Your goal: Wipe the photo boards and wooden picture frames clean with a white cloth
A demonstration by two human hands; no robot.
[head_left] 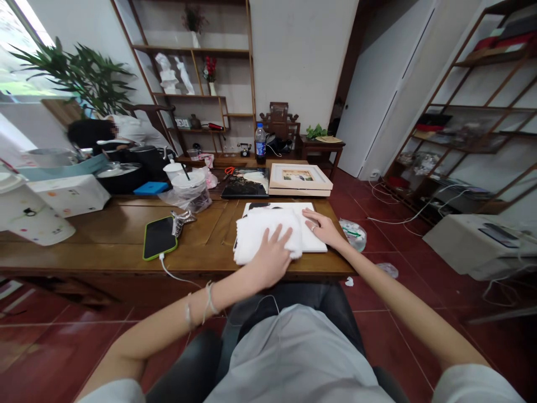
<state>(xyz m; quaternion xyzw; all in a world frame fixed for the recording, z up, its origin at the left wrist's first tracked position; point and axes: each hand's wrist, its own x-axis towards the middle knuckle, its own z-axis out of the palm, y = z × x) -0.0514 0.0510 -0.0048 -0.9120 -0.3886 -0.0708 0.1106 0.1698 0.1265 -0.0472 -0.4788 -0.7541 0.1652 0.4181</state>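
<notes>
My left hand [272, 258] lies flat with fingers spread on a folded white cloth [260, 232], which rests on a white flat frame or board [312, 238] at the near edge of the wooden table [126, 246]. My right hand [321, 226] rests on the white board just right of the cloth, fingers stretched out, a ring on one finger. Neither hand grips anything.
A green-cased phone [159, 237] with a white cable lies left of the cloth. Behind it are a framed picture [299, 179], a dark album [246, 183], a plastic cup in a bag [189, 189], scissors [229, 170] and a bottle [260, 144]. Another person [121, 130] sits far left. Shelves line the walls.
</notes>
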